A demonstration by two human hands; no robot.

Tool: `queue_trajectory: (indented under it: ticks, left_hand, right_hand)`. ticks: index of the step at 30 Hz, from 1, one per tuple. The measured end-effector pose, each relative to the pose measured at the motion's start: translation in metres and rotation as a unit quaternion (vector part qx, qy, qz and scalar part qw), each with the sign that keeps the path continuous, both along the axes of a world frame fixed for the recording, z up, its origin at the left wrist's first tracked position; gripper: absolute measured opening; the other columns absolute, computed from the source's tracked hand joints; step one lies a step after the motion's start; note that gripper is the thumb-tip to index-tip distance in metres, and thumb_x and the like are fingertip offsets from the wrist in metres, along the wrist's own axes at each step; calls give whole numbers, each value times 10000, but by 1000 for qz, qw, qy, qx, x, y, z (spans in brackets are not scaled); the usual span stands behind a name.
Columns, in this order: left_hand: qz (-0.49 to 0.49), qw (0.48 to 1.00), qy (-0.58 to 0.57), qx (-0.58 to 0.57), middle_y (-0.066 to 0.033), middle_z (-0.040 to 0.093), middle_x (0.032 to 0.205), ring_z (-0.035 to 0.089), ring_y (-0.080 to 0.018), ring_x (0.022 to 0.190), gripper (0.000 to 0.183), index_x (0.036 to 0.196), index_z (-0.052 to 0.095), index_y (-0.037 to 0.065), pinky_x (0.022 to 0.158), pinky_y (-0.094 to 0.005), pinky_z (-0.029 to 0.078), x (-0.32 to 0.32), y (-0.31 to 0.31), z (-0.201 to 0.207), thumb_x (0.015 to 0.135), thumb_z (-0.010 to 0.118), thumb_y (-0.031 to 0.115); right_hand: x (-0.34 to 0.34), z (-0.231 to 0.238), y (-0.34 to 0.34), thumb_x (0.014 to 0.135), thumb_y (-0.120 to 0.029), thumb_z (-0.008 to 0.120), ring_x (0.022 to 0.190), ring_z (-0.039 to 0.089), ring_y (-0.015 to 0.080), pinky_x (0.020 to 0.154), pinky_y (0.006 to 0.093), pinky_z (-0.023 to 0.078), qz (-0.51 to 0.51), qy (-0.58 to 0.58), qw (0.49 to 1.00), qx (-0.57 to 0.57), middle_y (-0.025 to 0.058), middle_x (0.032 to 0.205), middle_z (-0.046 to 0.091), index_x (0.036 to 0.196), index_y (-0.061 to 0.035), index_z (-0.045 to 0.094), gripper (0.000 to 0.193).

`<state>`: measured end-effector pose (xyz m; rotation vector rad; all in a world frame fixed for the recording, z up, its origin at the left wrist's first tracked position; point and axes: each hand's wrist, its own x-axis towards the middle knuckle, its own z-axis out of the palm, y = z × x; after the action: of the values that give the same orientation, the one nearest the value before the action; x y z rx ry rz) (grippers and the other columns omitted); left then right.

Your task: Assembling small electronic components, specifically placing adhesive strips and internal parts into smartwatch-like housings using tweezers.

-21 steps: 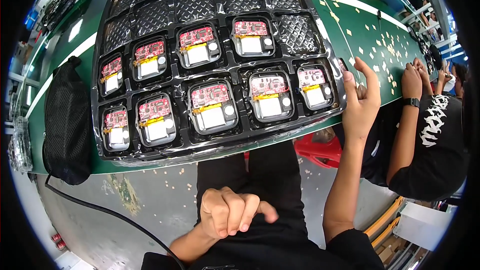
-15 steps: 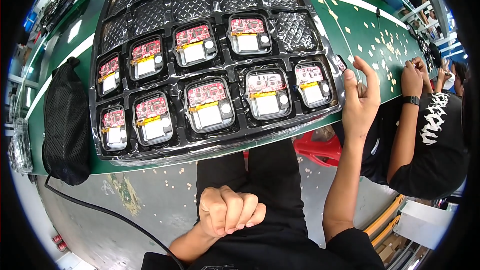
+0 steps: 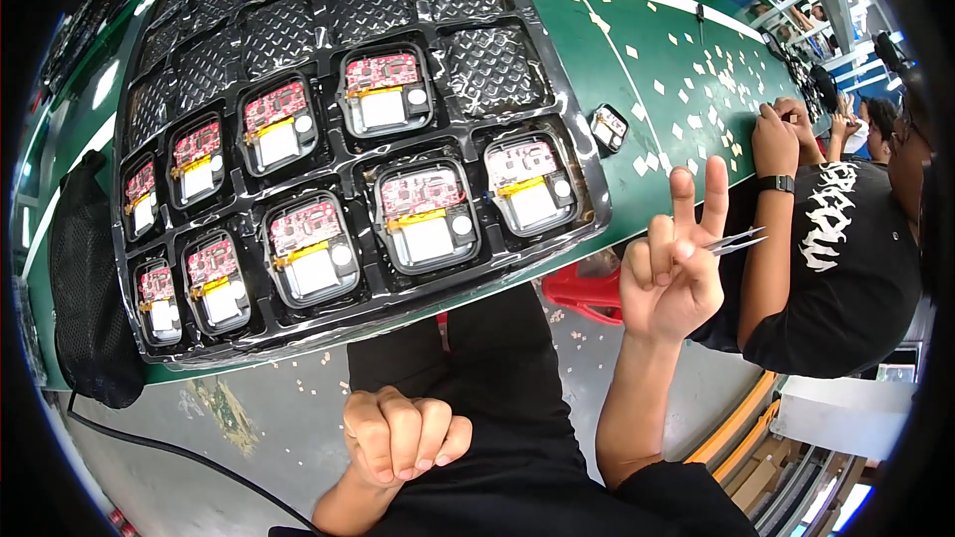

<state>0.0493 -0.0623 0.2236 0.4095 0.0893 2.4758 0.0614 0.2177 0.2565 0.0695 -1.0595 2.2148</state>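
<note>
My left hand point(image 3: 406, 436) is curled into a fist above my lap; whatever may be inside is hidden. At the right, in front of the bench edge, my right hand point(image 3: 673, 273) is raised with two fingers up. Its other fingers and thumb close on thin metal tweezers point(image 3: 738, 241), whose tips point right. Left of that hand lies a black moulded tray point(image 3: 383, 290). Its two near rows hold several open device housings point(image 3: 529, 184), each with a red circuit board, a yellow strip and a white block. The tray's farther pockets have no devices.
A small black-framed device point(image 3: 609, 127) lies on the green bench point(image 3: 567, 55) beside the tray. Small pale squares point(image 3: 693, 122) are scattered beyond it. A black mesh bag point(image 3: 95, 288) rests at left, with a cable below. A co-worker's arm point(image 3: 771, 239) and a red stool point(image 3: 582, 293) are at right.
The view has turned right, so the tray appears farther left. Tweezers now show in my right hand, which has turned, with two fingers standing up. My left fist keeps its shape.
</note>
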Motion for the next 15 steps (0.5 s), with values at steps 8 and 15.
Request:
queue_trajectory:
  ticks: [8,15]
  left_hand:
    - [4,1000,-1,3,-53,572,643,530,-191,699,362,587,535,55,634,-355,443,1,3,-2,934,636,68]
    - [7,1000,-4,-4,-51,573,632,537,-191,702,363,588,542,54,634,-356,447,3,1,-1,938,635,72]
  right_hand:
    - [8,7,-16,776,135,430,521,323,79,432,204,276,43,23,998,-48,214,1568,390,1532,-187,391,822]
    - [7,-2,-9,832,136,447,517,300,80,433,207,243,135,69,988,-24,162,1619,371,632,-120,438,326]
